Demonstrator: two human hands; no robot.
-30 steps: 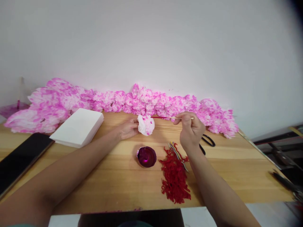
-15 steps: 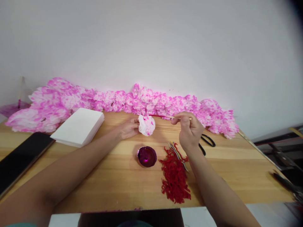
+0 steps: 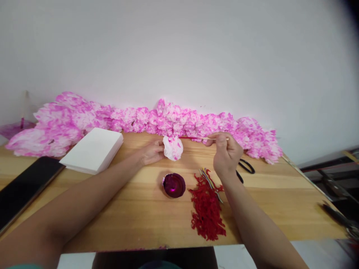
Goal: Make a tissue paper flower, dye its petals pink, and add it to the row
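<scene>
My left hand [image 3: 153,152] pinches the left edge of a round, white paper flower [image 3: 173,148] with pink marks, held above the table. In my right hand [image 3: 227,154] is a thin stick [image 3: 196,138], its reddish end pointing left at the flower's upper right edge; whether the tip touches the paper cannot be made out. Below the flower stands a small cup of dark magenta liquid [image 3: 174,185]. To the cup's right lies a bundle of red, curly strands [image 3: 208,211] with several thin grey and yellow stems.
Pink-and-white paper flowers [image 3: 185,121] line the wall side of the wooden table [image 3: 134,224]. At left are a stack of white paper [image 3: 94,149] and a black phone-like slab [image 3: 29,186]. Black scissor handles [image 3: 246,166] show beside my right wrist; dark tools [image 3: 338,216] lie at the right edge.
My right hand and the stick have shifted slightly right, so the tip is nearer the flower's edge. The flower has moved a little to the left.
</scene>
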